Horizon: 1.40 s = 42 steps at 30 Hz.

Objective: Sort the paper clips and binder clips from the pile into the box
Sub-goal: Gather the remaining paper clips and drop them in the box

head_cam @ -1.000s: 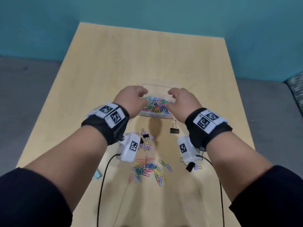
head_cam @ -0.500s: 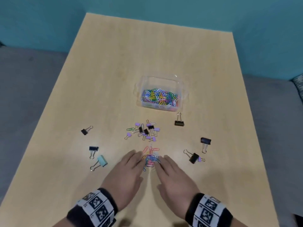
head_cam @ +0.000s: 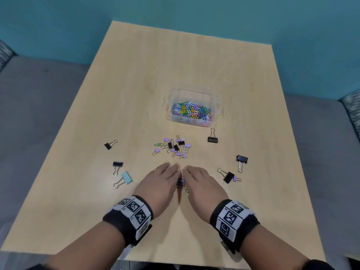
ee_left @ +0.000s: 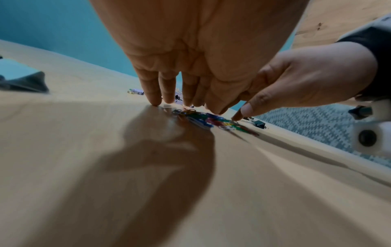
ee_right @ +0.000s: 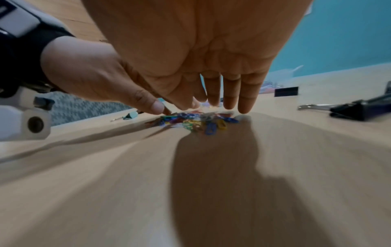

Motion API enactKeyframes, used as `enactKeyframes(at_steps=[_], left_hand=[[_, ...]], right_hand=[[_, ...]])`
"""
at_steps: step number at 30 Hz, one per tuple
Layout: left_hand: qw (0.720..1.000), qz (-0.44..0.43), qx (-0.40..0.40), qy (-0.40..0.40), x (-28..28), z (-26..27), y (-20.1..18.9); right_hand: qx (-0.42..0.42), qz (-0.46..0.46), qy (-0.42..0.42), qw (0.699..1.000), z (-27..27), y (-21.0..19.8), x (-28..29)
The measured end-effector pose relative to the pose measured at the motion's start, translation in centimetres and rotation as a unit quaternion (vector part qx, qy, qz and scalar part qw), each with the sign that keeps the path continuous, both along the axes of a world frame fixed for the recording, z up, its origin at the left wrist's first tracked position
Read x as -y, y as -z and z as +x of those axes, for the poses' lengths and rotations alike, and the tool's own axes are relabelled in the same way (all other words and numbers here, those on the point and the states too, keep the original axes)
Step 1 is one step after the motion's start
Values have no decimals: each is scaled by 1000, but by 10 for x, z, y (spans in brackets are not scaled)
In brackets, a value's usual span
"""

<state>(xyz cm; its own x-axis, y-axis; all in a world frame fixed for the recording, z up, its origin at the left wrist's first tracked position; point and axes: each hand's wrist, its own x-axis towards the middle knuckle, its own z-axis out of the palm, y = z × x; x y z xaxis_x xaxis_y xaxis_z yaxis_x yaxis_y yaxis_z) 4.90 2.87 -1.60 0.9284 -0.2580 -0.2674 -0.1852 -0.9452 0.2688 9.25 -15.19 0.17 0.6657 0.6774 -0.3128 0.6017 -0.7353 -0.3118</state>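
Observation:
A clear plastic box holding many coloured paper clips stands mid-table. Nearer me, my left hand and right hand lie palm down side by side, straight fingers touching the table, cupped round a small heap of coloured paper clips. That heap shows between the fingertips in both wrist views. My left hand and right hand press in from either side. A cluster of small purple and black binder clips lies between the hands and the box.
Loose binder clips are scattered round: black ones and a light-blue one on the left, black ones on the right. Grey seating and a teal wall border the wooden table.
Both hands came back from the box to the near paper clip heap, and they have drawn closer together round it, bunching the clips.

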Motion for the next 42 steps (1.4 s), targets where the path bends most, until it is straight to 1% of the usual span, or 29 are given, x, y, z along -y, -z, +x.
enactKeyframes(at_steps=[1,3,5,6,8,10,11,12,14,16,21,24,28,31,34,37,39,41,42], left_hand=[[1000,6,1,10,1,-1,3],[1000,-6,18,18,2,-3,0],[998,-41,53,9,0,-9,-9],[996,-63,65,-8,-2,-13,-14],[989,-103,57,-86,-9,-23,-20],[977,-121,12,-174,-15,-33,-22],[972,-124,-10,-199,-16,-36,-21],[970,-123,-23,-209,-15,-36,-19],[972,-117,-29,-203,-7,-31,-17],[975,-108,-20,-194,5,-22,-16],[979,-89,-11,-181,24,-3,-13],[977,-106,2,-185,25,-1,-9],[978,-104,8,-183,21,0,-1],[974,-106,12,-199,18,4,-1],[969,-111,-9,-221,15,9,-6],[956,-140,-42,-254,10,13,-12],[941,-167,-60,-287,6,15,-15],[915,-212,-85,-333,2,15,-16],[892,-252,-103,-361,-1,15,-16]], right_hand=[[5,-7,3,1000,-1,2,3],[5,-24,-21,999,-5,6,6],[6,-17,-47,999,-10,6,12],[10,3,-36,999,-13,2,17],[5,49,38,998,-18,-5,30],[-32,49,135,989,-22,-7,42],[-55,42,173,983,-24,-7,44],[-72,43,198,977,-26,-6,43],[-90,71,224,968,-26,-3,31],[-84,80,216,969,-24,-1,13],[-36,41,187,981,-15,-2,-18],[-39,29,178,983,-11,-2,-20],[-30,-8,141,990,-6,-4,-17],[-44,-13,154,987,-2,-8,-15],[-67,-23,168,983,4,-11,-13],[-82,-27,174,981,10,-14,-11],[-101,-23,182,978,13,-14,-9],[-128,2,203,971,17,-15,-7],[-141,12,216,966,19,-17,-6]])
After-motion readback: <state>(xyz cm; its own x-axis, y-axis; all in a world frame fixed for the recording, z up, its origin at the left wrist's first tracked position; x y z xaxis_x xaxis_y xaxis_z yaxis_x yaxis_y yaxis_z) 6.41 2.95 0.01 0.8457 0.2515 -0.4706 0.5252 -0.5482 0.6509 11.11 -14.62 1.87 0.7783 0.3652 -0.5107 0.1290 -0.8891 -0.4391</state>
